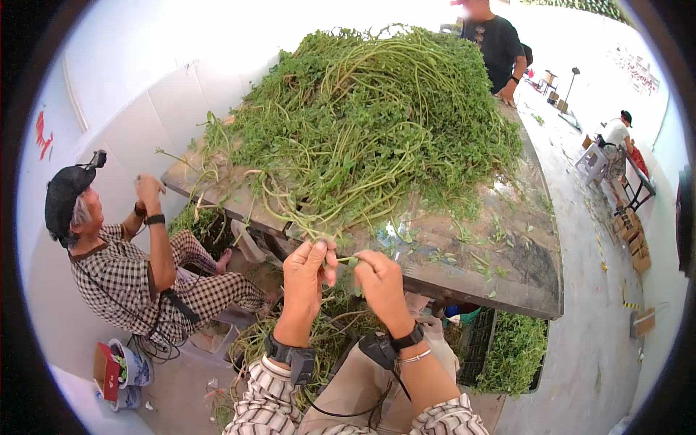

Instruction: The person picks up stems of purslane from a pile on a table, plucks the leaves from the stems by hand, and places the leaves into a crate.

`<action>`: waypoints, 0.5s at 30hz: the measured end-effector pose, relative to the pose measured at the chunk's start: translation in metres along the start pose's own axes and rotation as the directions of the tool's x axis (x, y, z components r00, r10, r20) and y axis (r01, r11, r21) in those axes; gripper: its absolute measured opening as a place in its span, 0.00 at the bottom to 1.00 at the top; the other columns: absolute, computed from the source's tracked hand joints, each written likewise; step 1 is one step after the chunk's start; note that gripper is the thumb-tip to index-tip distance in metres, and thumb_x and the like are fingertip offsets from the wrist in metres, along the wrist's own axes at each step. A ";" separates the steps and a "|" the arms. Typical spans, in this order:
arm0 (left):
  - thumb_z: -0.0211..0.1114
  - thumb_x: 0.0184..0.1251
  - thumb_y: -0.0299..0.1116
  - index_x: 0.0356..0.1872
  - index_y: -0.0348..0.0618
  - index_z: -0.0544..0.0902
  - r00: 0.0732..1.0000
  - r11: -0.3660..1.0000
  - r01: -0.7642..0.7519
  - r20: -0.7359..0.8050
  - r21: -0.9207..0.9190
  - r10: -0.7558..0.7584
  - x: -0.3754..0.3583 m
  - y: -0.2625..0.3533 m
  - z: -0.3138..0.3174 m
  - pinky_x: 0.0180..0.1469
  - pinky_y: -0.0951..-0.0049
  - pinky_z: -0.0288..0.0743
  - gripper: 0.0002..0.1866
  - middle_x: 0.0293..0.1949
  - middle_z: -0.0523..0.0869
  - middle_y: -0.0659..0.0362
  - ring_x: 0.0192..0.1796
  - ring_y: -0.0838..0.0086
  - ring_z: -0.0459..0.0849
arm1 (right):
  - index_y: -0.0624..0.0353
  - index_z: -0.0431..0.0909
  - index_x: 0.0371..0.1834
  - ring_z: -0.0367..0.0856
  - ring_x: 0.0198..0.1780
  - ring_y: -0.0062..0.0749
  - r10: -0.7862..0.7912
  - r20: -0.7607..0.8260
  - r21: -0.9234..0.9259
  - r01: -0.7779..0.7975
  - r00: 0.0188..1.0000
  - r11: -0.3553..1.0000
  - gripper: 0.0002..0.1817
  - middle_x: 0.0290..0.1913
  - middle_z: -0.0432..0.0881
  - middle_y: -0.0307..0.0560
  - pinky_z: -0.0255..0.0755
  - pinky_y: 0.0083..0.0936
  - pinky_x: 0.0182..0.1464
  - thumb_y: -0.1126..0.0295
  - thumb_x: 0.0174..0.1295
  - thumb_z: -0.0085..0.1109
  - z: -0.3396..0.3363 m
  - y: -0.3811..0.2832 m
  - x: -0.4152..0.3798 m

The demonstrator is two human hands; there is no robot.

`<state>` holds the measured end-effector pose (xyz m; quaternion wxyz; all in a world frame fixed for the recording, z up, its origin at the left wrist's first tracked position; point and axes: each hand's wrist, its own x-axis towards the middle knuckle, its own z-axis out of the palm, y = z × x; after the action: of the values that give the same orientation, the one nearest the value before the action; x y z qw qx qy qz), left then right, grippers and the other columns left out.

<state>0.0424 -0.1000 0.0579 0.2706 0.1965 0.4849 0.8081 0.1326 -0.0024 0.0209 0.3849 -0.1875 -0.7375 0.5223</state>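
Observation:
A large heap of leafy green stems (377, 123) covers much of the dark table (464, 279). At the table's near edge, my left hand (308, 272) pinches a green stem. My right hand (378, 279) is closed on the same stem (344, 259), a short length of which shows between the two hands. Loose stems from the heap hang just beyond my left hand. Small leaf scraps lie on the tabletop to the right.
A person in checked clothes (152, 283) sits at the left with raised hands. Another person (496, 47) stands behind the table. Under it is a crate of greens (511, 351). Buckets (134, 366) stand lower left; cut stems (330, 326) lie below my hands.

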 end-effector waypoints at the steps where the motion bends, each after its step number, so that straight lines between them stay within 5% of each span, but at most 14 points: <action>1: 0.57 0.70 0.38 0.35 0.37 0.80 1.000 1.000 0.008 -0.008 0.000 -0.008 -0.002 -0.004 -0.004 0.21 0.82 0.66 0.13 0.24 0.79 0.63 0.20 0.84 0.73 | 0.64 0.74 0.25 0.73 0.25 0.33 0.109 -0.027 0.181 -0.102 0.994 0.978 0.08 0.19 0.71 0.46 0.69 0.31 0.31 0.71 0.58 0.49 0.001 0.000 0.001; 2: 0.57 0.70 0.37 0.36 0.37 0.79 0.999 1.000 -0.025 -0.036 0.015 0.026 -0.002 -0.008 -0.010 0.19 0.83 0.65 0.12 0.23 0.79 0.63 0.19 0.83 0.72 | 0.63 0.75 0.27 0.68 0.22 0.23 0.203 -0.004 0.257 -0.195 0.979 0.946 0.08 0.19 0.67 0.38 0.69 0.26 0.30 0.72 0.59 0.49 -0.005 -0.002 0.005; 3: 0.58 0.70 0.36 0.36 0.37 0.79 0.996 0.998 -0.057 -0.061 0.032 0.059 -0.003 -0.009 -0.015 0.18 0.83 0.65 0.10 0.23 0.79 0.63 0.18 0.83 0.72 | 0.63 0.75 0.27 0.68 0.22 0.23 0.210 0.000 0.258 -0.203 0.978 0.945 0.08 0.19 0.67 0.38 0.69 0.26 0.30 0.72 0.59 0.49 -0.010 0.000 0.009; 5: 0.58 0.69 0.35 0.37 0.36 0.79 0.985 0.992 -0.077 -0.143 0.100 0.091 -0.005 -0.002 -0.021 0.17 0.83 0.65 0.11 0.22 0.78 0.64 0.17 0.85 0.71 | 0.62 0.76 0.33 0.64 0.21 0.19 0.317 0.024 0.692 -0.245 0.948 0.679 0.06 0.18 0.65 0.34 0.67 0.20 0.26 0.72 0.61 0.49 -0.021 0.004 0.014; 7: 0.58 0.69 0.35 0.37 0.35 0.81 0.985 0.979 -0.087 -0.133 0.182 0.112 -0.008 -0.002 -0.025 0.18 0.83 0.64 0.11 0.22 0.79 0.64 0.17 0.85 0.71 | 0.60 0.75 0.41 0.62 0.21 0.16 0.317 0.061 0.751 -0.253 0.946 0.610 0.08 0.18 0.63 0.31 0.66 0.17 0.24 0.70 0.64 0.49 -0.027 -0.009 0.013; 9: 0.58 0.69 0.35 0.37 0.35 0.82 0.988 0.964 -0.074 -0.115 0.255 0.106 -0.014 -0.003 -0.023 0.18 0.83 0.64 0.12 0.22 0.78 0.64 0.18 0.85 0.71 | 0.59 0.75 0.45 0.59 0.20 0.15 0.335 0.225 0.727 -0.387 0.915 0.567 0.10 0.18 0.60 0.30 0.64 0.17 0.22 0.67 0.65 0.50 -0.030 -0.023 0.008; 11: 0.58 0.69 0.36 0.38 0.35 0.82 0.992 0.941 -0.060 -0.085 0.332 0.093 -0.021 -0.006 -0.021 0.19 0.84 0.63 0.13 0.22 0.78 0.64 0.18 0.85 0.71 | 0.61 0.76 0.49 0.64 0.22 0.16 0.336 0.247 0.634 -0.414 0.909 0.653 0.14 0.21 0.68 0.33 0.67 0.19 0.26 0.67 0.63 0.54 -0.019 -0.026 0.005; 13: 0.58 0.69 0.34 0.36 0.36 0.82 0.996 0.916 -0.051 -0.050 0.398 0.077 -0.025 -0.009 -0.021 0.20 0.84 0.64 0.11 0.22 0.78 0.65 0.19 0.86 0.72 | 0.64 0.75 0.53 0.70 0.26 0.18 0.086 0.154 0.200 -0.116 0.984 0.973 0.18 0.26 0.75 0.37 0.69 0.19 0.30 0.68 0.62 0.55 -0.005 -0.029 0.003; 15: 0.58 0.69 0.34 0.35 0.37 0.82 0.997 0.895 -0.069 -0.012 0.441 0.082 -0.028 -0.014 -0.024 0.21 0.83 0.65 0.10 0.21 0.77 0.66 0.20 0.86 0.72 | 0.67 0.74 0.52 0.77 0.31 0.24 0.051 0.141 0.156 -0.073 0.989 0.985 0.19 0.34 0.81 0.45 0.71 0.21 0.35 0.68 0.61 0.56 0.003 -0.024 -0.003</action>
<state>0.0542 -0.1283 0.0330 0.1802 0.2588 0.6511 0.6904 0.1356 -0.0157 0.0414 0.3312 -0.1427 -0.7112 0.6034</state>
